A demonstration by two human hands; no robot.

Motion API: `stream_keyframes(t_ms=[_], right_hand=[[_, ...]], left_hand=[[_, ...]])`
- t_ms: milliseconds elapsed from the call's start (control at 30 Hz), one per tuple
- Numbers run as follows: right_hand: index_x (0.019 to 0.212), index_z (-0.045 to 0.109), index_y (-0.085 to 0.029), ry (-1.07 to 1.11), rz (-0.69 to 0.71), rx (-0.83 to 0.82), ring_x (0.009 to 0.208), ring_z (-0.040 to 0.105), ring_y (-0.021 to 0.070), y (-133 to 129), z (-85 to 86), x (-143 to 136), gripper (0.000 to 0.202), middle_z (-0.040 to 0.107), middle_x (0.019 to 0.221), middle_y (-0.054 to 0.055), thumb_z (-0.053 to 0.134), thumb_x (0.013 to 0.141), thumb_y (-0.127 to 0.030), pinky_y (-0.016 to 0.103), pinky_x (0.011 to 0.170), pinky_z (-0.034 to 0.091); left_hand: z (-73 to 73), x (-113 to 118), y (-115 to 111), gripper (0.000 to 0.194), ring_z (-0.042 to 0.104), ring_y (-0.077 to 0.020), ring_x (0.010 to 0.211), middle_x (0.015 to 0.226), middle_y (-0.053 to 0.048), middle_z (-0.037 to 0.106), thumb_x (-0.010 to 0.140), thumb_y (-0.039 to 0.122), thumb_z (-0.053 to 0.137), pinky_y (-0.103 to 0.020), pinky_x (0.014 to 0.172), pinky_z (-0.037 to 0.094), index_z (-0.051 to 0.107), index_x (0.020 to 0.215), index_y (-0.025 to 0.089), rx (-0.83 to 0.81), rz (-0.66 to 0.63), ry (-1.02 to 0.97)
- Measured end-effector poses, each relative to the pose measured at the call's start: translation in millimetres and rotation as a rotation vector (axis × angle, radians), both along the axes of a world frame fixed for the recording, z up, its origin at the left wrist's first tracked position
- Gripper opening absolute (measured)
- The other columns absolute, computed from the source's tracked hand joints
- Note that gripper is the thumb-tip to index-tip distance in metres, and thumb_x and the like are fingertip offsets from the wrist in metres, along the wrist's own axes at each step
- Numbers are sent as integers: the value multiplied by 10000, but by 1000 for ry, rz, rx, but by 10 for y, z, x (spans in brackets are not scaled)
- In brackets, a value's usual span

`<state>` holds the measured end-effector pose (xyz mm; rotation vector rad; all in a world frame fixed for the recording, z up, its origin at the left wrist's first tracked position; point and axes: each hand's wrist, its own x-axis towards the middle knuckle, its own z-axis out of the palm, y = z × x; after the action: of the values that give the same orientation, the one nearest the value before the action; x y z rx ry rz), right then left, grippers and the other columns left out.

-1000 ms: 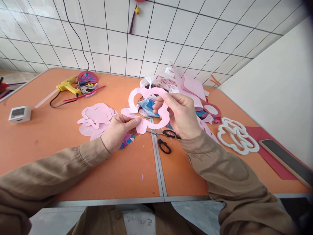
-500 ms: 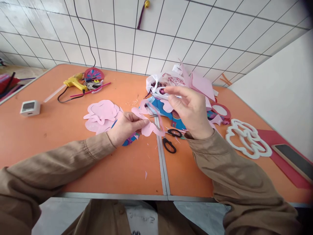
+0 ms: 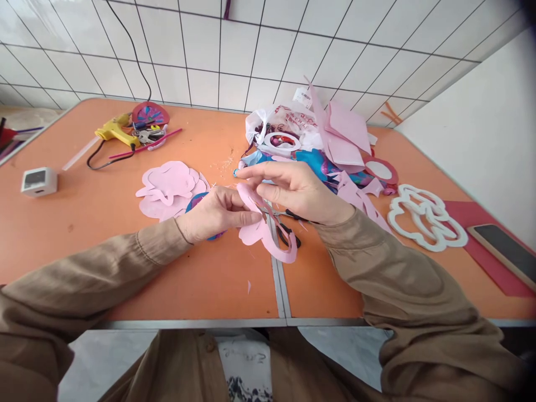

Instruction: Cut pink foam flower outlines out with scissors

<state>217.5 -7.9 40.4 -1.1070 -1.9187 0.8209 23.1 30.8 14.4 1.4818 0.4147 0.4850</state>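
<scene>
My left hand [image 3: 213,215] pinches a pink cutout [image 3: 274,245] with wavy edges between thumb and fingers, above the table's middle. The cutout's curved tail hangs down to the right. Just above and beside it is my right hand [image 3: 297,190], its index finger stretched out and thumb apart, with nothing visible held; whether a fingertip touches the cutout I cannot tell. Black-handled scissors [image 3: 293,234] lie behind the cutout, partly covered by it. Left of my left hand rests a stack of pink cloud-like cutouts [image 3: 171,187]. A blue patterned piece [image 3: 196,202] is partly hidden by that hand.
A yellow glue gun [image 3: 117,134] lies at the back left, with a white box [image 3: 39,181] nearer. A plastic bag [image 3: 293,120], pink folded sheets [image 3: 345,134] and scraps pile up at the back. White cloud outlines [image 3: 427,218] and a phone [image 3: 505,251] are on the right.
My right hand has come down and left, towards the pink cutout. The cutout has turned, its tail now hanging lower. A white oval ring shows on the bag. The view has shifted slightly.
</scene>
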Motion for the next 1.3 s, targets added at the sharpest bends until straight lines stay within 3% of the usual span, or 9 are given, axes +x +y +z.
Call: stream_keyframes(t_ms=[233,533,767,1133,1300], right_hand=[[981,770,-272,124,-45,-117,870,744,180,-22,51,-17,135,789,970,-5,686,875,-270,314,771,648],[950,779,-270,137,-41,-139,945,744,185,-11,43,-11,163,783,945,-25,661,867,-193,309,823,642],[944,777,-260,117,-54,-123,938,747,189,-19,61,-36,137,776,930,-29,665,875,-222,325,831,650],[958,786,-297,34,-61,-58,966,746,231,-5,40,-14,149,803,998,-10,662,878,-277,376,824,661],[922,789,-322,49,-43,-23,946,751,201,-3,45,-21,171,801,958,-30,646,879,-237,361,849,651]], left_hand=[[-16,24,-23,293,625,-111,604,699,-36,726,714,383,879,-230,584,501,743,758,127,-163,-19,-57],[-20,20,-24,342,583,-78,577,640,-15,682,799,416,815,-202,566,462,714,681,112,-148,-15,-95],[-84,29,-26,333,609,-100,539,632,-7,690,759,422,844,-221,539,482,696,768,124,-248,90,-107],[-27,28,-46,347,636,-115,566,628,-24,696,737,429,858,-239,590,529,689,691,130,-259,77,-105],[-56,28,-41,328,609,-96,572,631,-4,668,728,414,866,-229,601,532,712,733,124,-229,142,-91]])
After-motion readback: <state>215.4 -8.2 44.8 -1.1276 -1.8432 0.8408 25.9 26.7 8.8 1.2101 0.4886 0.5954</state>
